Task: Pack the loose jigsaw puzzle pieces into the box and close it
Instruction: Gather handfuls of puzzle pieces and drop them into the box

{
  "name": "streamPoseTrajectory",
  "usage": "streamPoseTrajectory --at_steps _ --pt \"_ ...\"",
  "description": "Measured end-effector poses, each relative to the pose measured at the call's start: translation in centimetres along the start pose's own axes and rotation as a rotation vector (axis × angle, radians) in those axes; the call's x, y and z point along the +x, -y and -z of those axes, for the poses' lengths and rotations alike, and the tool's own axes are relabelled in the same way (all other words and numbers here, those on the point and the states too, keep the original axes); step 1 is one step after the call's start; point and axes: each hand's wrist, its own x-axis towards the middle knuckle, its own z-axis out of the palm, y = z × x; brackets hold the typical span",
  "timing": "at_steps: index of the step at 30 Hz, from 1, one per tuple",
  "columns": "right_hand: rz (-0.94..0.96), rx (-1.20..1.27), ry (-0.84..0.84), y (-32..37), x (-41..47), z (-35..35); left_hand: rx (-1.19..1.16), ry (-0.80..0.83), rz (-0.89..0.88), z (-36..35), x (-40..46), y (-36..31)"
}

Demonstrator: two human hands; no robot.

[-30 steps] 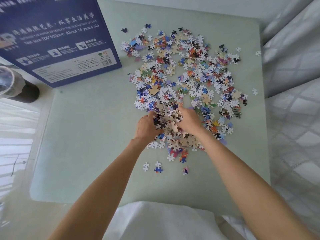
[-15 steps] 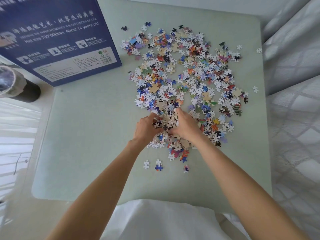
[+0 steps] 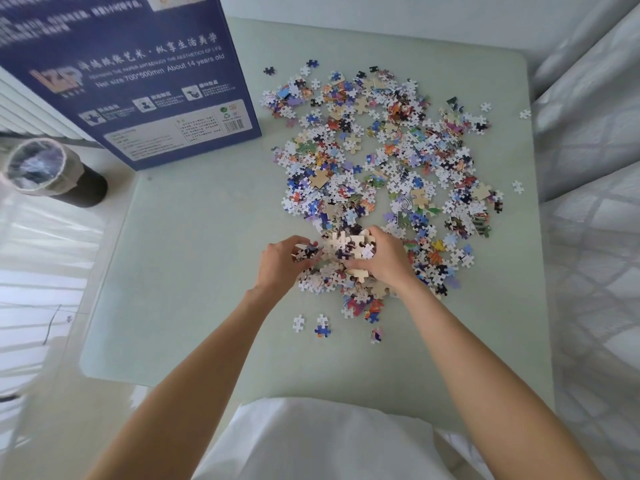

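Item: puzzle pieces [image 3: 377, 161], strewn over the counter [image 3: 194, 271], right of the box [image 3: 128, 74] at far left. Left hand [image 3: 282, 263] and right hand [image 3: 384, 258] cup a heap, fingers curled around it. Risk: pieces probably spilling during the carry.

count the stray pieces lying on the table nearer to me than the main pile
4. A white piece, a second white piece right of it, a blue piece just below that, and a pinkish piece furthest right. The arms may hide more.
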Motion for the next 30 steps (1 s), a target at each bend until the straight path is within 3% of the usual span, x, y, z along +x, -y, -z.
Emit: streamPoseTrajectory --at_steps 13,17,21,25,30 --pt "0.054 -0.039 -0.237 0.0 -2.2 0.1 0.106 0.044 -0.059 1.4 -0.6 2.5" --pt "0.129 -0.125 -0.34 1.0 -2.7 0.9 0.08 0.071 -0.026 2.6 -0.3 2.8" --pt "0.164 -0.261 -0.337 2.3 -3.1 1.1 0.01 0.043 -0.088 5.6 -0.5 2.3" --pt "0.147 -0.155 -0.346 5.6 -3.0 2.3 -0.101 -0.082 -0.258 11.7 -1.7 -0.2" --pt "0.369 0.093 -0.45 14.3 -2.4 6.5 -0.175 -0.427 -0.576 23.0 -2.0 -4.1"
